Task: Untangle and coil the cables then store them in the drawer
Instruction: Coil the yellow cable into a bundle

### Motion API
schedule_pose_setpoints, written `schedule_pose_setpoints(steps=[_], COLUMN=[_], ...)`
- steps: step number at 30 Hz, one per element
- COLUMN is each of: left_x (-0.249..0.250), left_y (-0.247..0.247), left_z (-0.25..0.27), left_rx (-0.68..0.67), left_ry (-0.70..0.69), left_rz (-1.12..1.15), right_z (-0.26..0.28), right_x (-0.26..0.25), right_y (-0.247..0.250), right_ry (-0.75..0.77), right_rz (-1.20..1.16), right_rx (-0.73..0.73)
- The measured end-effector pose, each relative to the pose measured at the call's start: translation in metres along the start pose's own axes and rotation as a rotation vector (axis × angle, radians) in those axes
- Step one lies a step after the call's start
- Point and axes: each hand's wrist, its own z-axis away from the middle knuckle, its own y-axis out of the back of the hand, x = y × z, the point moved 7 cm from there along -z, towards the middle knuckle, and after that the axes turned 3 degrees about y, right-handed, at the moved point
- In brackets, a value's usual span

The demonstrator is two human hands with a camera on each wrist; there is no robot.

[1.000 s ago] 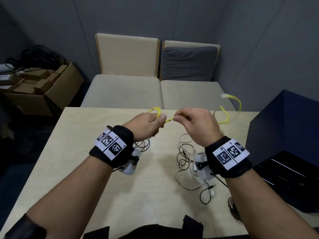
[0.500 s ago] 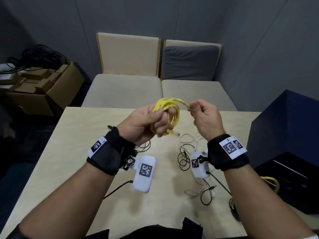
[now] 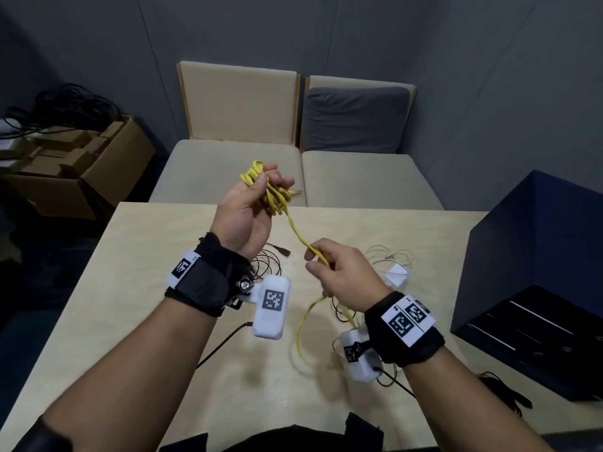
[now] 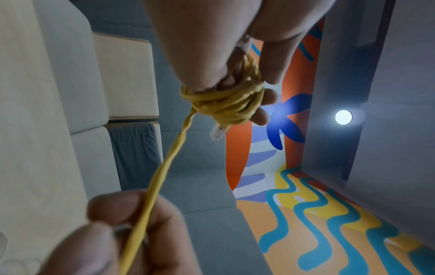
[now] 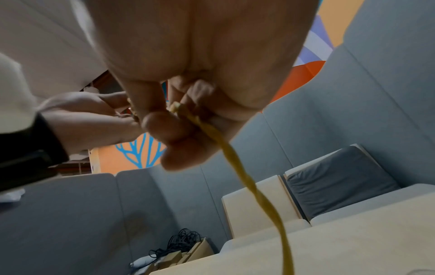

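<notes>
Head view: the cable (image 3: 295, 228) has been drawn down from the coil by the right hand (image 3: 339, 272) – pinched. Coil's gripped in the left hand (image 3: 251, 203) – another wrap seems due.

Yellow cable (image 3: 295, 231) tail motion-blurred below right hand (image 3: 339, 272), far end lost behind the wrist. Left hand (image 3: 251, 207) fingers mostly buried in the coil. Drawer unit (image 3: 535, 288) cut by right edge. Table cables (image 3: 388, 259) tangle partly hidden.
</notes>
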Motion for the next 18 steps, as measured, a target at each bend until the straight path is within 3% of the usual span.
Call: schedule_pose_setpoints(steps=[8, 18], left_x=[0.012, 0.010], left_y=[0.023, 0.019], left_z=[-0.005, -0.002], left_rx=[0.154, 0.144], left_ry=[-0.094, -0.206], left_rz=[-0.142, -0.767], right_z=[0.007, -0.009], right_x=[0.003, 0.022], right_y=[0.002, 0.009], right_ry=[-0.001, -0.007], right_rz=[0.041, 0.339], right_rx=[-0.090, -0.023])
